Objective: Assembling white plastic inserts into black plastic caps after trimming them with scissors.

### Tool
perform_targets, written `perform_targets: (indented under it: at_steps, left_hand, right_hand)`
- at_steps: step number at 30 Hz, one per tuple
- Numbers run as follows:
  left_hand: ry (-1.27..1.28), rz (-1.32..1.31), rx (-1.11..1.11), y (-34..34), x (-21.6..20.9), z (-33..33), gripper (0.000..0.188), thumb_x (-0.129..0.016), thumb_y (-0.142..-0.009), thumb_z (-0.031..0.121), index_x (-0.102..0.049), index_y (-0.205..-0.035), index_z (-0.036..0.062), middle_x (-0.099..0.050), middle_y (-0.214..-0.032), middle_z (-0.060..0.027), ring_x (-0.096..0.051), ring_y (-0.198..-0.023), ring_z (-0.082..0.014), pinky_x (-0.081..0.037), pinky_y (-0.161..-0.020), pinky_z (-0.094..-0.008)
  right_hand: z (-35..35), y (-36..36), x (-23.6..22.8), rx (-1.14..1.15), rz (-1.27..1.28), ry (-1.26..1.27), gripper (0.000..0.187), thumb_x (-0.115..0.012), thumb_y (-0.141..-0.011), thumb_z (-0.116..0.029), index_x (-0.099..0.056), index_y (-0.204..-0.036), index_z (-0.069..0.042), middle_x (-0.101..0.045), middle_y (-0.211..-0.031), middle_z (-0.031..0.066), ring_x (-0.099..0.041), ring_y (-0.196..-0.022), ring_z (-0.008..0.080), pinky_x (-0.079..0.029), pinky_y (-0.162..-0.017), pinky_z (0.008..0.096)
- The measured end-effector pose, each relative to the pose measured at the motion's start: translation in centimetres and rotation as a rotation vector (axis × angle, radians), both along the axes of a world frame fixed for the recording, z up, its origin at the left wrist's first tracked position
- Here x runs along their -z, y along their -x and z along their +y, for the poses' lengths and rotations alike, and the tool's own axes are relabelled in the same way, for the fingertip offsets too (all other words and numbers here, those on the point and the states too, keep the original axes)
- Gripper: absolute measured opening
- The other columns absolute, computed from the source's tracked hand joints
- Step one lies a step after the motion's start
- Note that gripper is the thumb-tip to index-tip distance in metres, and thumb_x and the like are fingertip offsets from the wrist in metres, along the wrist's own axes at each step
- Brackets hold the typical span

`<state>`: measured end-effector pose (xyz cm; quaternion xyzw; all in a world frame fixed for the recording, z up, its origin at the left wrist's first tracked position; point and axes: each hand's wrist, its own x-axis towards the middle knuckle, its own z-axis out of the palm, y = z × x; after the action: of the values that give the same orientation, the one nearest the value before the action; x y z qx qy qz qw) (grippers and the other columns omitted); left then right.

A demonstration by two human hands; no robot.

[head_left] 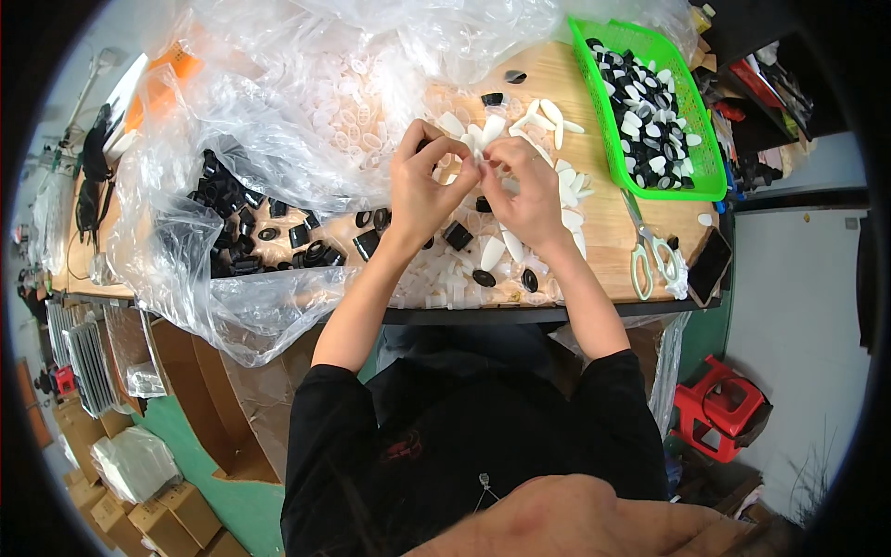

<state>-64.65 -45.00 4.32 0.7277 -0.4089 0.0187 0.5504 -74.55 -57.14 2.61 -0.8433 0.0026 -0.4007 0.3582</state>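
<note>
Over the table's middle, my left hand (pixel 419 186) and my right hand (pixel 531 190) meet with their fingertips pinched together. Something small and pale seems to be between them, but the fingers mostly cover it. White oval pieces (pixel 551 111) lie scattered beyond and beside my right hand. Black ring-like parts (pixel 458 236) are spread below my hands. A heap of black parts (pixel 243 246) spills from a clear plastic bag (pixel 167 269) to the left. Many translucent rings (pixel 357 116) lie on plastic sheeting past my left hand.
A green basket (pixel 613 148) at the far right holds black and white pieces. Nearer stand scissors (pixel 640 255) with pale handles and a dark phone (pixel 710 267) at the table's right edge. A red stool (pixel 719 408) and open cardboard boxes (pixel 204 395) are on the floor.
</note>
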Motion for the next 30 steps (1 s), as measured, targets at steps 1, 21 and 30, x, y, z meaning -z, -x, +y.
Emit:
perform_targets:
  at_steps: [1,21,30]
  left_hand:
    - [0.001,0.001,-0.004,0.0,0.0,0.0,0.01,-0.072,-0.069,0.005,-0.067,-0.077,0.0009,-0.049,-0.077,-0.0069,-0.051,-0.067,-0.0179,-0.041,-0.058,-0.0301]
    - [0.219,0.401,0.226,-0.4,0.8,-0.1,0.033,-0.047,-0.088,-0.001,-0.049,-0.12,0.0056,-0.05,-0.096,-0.0077,-0.047,-0.082,-0.0144,-0.04,-0.071,-0.0285]
    - [0.327,0.758,0.344,-1.1,0.3,0.1,0.028,-0.05,-0.096,0.002,-0.048,-0.123,-0.0001,-0.063,-0.112,-0.013,-0.059,-0.092,-0.0151,-0.049,-0.078,-0.0276]
  right_hand:
    - [-0.1,0.0,0.0,0.0,0.0,0.0,0.024,-0.063,-0.081,0.004,-0.052,-0.1,-0.004,-0.062,-0.09,0.0096,-0.061,-0.073,0.0203,-0.049,-0.063,0.0292]
    - [-1.1,0.2,-0.3,-0.09,0.174,-0.932,0.013,-0.062,-0.091,-0.007,-0.064,-0.1,0.003,-0.067,-0.097,0.0062,-0.065,-0.083,0.0113,-0.051,-0.078,0.0242]
    - [-0.7,0.6,-1.1,-0.111,-0.024,-0.966,0.015,-0.064,-0.088,-0.001,-0.061,-0.102,0.004,-0.065,-0.099,0.0096,-0.064,-0.091,0.0146,-0.051,-0.082,0.0262]
